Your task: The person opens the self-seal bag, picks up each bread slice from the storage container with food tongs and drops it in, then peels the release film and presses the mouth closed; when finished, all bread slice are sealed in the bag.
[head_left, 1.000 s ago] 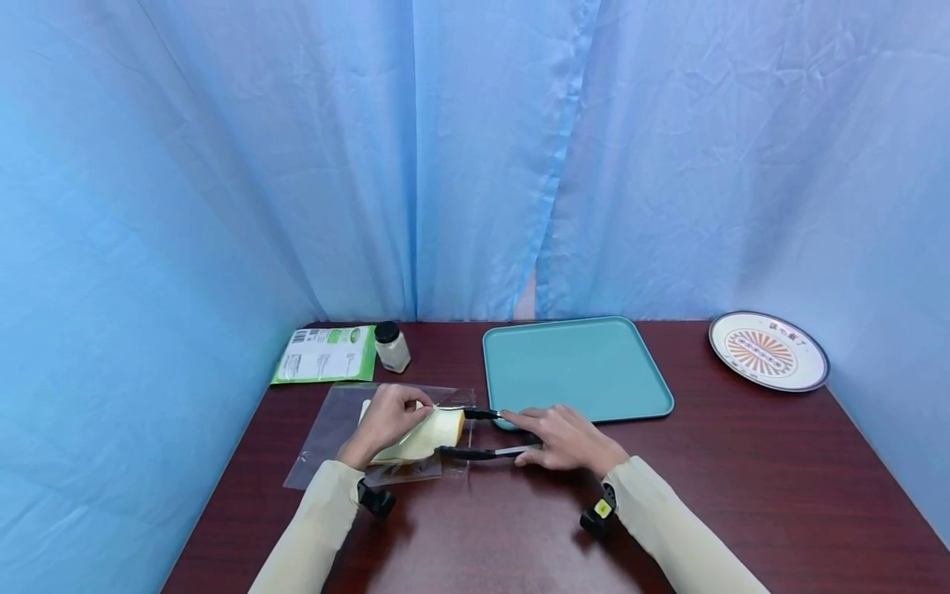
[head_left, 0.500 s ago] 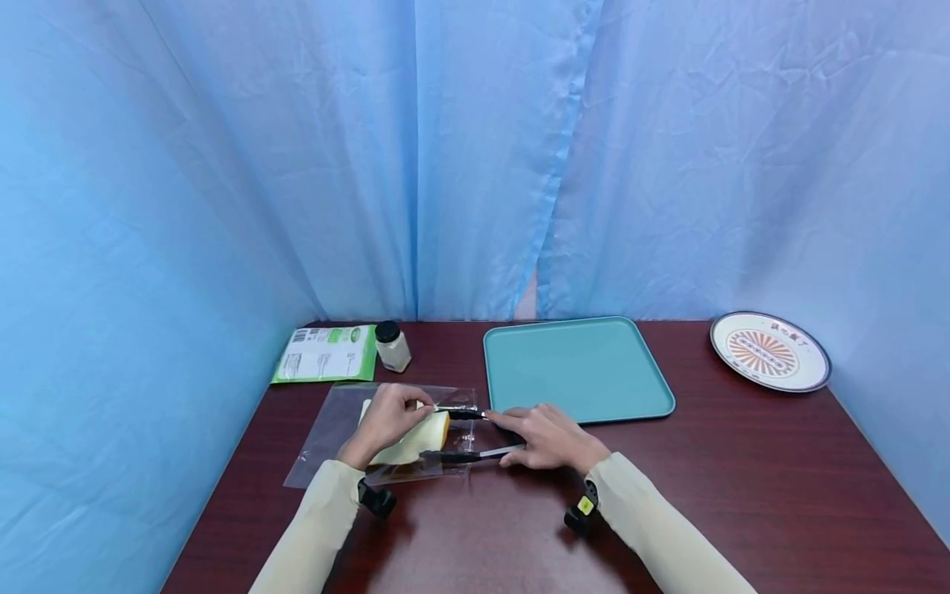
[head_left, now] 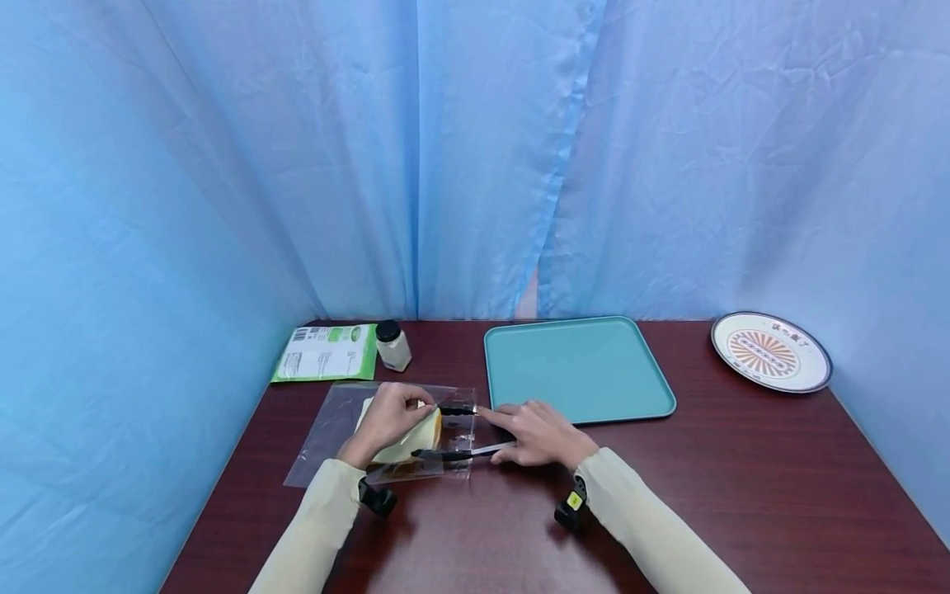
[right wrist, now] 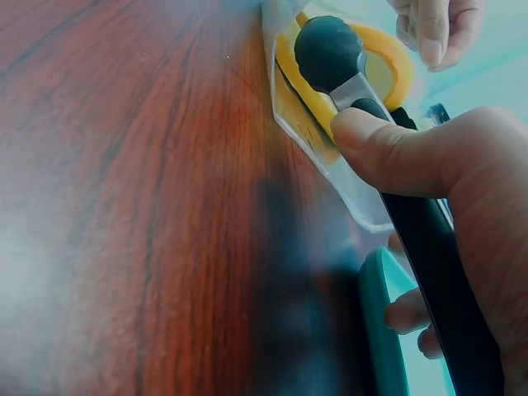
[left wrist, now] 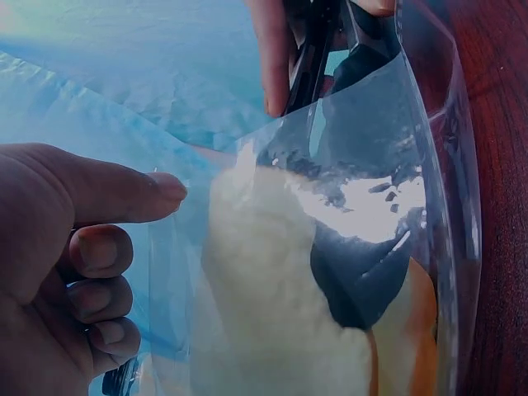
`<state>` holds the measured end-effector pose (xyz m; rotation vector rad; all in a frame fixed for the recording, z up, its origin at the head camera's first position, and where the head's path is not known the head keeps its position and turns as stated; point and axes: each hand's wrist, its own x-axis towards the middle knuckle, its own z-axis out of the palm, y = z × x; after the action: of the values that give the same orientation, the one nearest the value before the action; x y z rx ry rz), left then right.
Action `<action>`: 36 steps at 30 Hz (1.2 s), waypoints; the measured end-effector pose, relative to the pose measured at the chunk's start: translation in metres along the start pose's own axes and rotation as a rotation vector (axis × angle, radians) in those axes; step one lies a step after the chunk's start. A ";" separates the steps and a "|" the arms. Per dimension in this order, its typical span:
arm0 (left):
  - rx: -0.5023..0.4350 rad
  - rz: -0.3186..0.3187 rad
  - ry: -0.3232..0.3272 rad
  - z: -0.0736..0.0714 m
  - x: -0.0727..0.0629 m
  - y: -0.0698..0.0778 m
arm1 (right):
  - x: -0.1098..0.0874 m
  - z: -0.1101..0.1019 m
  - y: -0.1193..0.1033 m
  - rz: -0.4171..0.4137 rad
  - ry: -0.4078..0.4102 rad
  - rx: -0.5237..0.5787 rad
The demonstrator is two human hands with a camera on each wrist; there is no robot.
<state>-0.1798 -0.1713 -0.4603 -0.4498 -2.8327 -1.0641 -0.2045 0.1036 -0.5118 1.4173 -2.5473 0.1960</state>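
Note:
My left hand [head_left: 389, 419] pinches the upper edge of a clear plastic bag [head_left: 319, 441], holding its mouth raised. Inside lie pale bread slices [head_left: 410, 441] with yellow-brown crusts, partly covered by that hand. My right hand [head_left: 540, 433] holds tongs [head_left: 454, 454], thumb [right wrist: 363, 132] on one arm and fingers on the other. Their black tips [right wrist: 326, 54] reach into the bag, spread along both sides of the bread. In the left wrist view, one dark tip [left wrist: 363, 272] shows through the plastic against the bread [left wrist: 268, 280].
A teal tray [head_left: 571, 363] lies behind my right hand. At the back left are a green-and-white packet [head_left: 324, 355] and a black-capped jar [head_left: 393, 346]. A patterned plate [head_left: 772, 351] sits at the far right of the dark red table [head_left: 705, 478]; blue curtains surround it.
My right hand has moved left, carrying the tongs deeper into the bag. The bread's crust end has shifted left with them. My left hand stays almost in place.

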 end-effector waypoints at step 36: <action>-0.005 0.011 -0.010 0.002 0.001 0.002 | 0.023 -0.002 -0.003 0.117 -0.161 0.006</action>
<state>-0.1802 -0.1690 -0.4603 -0.4718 -2.8336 -1.0701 -0.2134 0.0836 -0.5036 1.3375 -2.7647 0.1128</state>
